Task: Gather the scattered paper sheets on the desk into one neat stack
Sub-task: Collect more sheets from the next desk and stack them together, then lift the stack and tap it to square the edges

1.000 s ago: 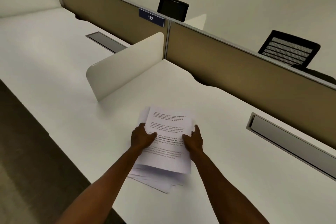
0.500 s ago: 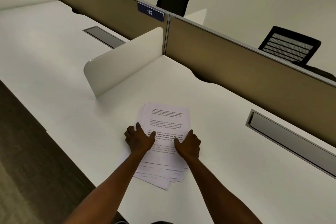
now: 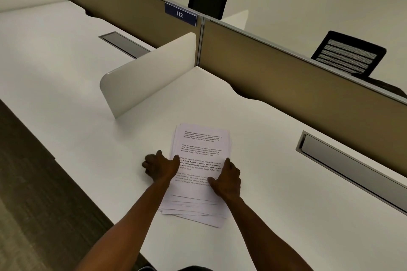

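Note:
A stack of printed white paper sheets [image 3: 200, 145] lies on the white desk [image 3: 286, 215], in front of me. Its lower edges are fanned out and uneven, while the top edges nearly line up. My left hand [image 3: 159, 166] grips the stack's left edge, thumb on the top sheet and fingers curled beside it. My right hand [image 3: 226, 179] presses on the right edge, with its palm over the paper. Both hands squeeze the stack from its two sides.
A low white divider [image 3: 149, 77] stands to the left behind the stack. A tan partition [image 3: 308, 94] with a "112" sign runs along the back. A grey cable hatch [image 3: 352, 167] is set into the desk at the right. The desk's front edge drops to the floor at the left.
The top sheets, held slightly raised a second ago, now lie flat on the pile. Both hands have slid to the stack's sides, and the pile looks narrower and more aligned.

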The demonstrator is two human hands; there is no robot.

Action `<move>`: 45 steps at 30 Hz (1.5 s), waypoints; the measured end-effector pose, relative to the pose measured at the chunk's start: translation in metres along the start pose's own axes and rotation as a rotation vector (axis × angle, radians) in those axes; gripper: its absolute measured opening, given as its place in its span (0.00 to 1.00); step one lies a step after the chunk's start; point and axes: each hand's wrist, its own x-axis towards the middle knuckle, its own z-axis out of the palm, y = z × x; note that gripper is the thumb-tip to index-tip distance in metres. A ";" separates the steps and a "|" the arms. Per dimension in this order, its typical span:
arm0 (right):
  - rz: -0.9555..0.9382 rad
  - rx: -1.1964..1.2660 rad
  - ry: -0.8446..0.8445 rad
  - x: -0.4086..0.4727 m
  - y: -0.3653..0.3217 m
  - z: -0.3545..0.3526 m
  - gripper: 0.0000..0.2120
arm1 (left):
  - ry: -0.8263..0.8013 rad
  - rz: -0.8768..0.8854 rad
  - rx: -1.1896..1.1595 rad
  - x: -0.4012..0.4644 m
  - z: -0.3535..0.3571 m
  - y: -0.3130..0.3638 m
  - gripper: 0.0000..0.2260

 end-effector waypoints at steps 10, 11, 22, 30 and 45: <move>0.017 0.037 0.017 -0.001 -0.007 0.002 0.47 | -0.107 0.136 0.079 -0.025 0.014 0.002 0.31; 0.025 0.052 0.023 -0.001 -0.007 0.002 0.46 | -0.118 0.108 0.067 -0.025 0.014 0.004 0.33; 0.137 0.342 0.058 0.014 0.006 -0.008 0.43 | -0.380 -0.170 -0.508 0.017 -0.003 0.001 0.36; 0.136 0.400 0.047 0.017 0.018 -0.004 0.23 | -0.596 -0.029 -0.513 0.007 -0.007 0.012 0.21; 0.071 1.292 -0.107 -0.009 0.045 -0.093 0.18 | -0.847 0.336 -0.664 -0.035 -0.038 0.038 0.20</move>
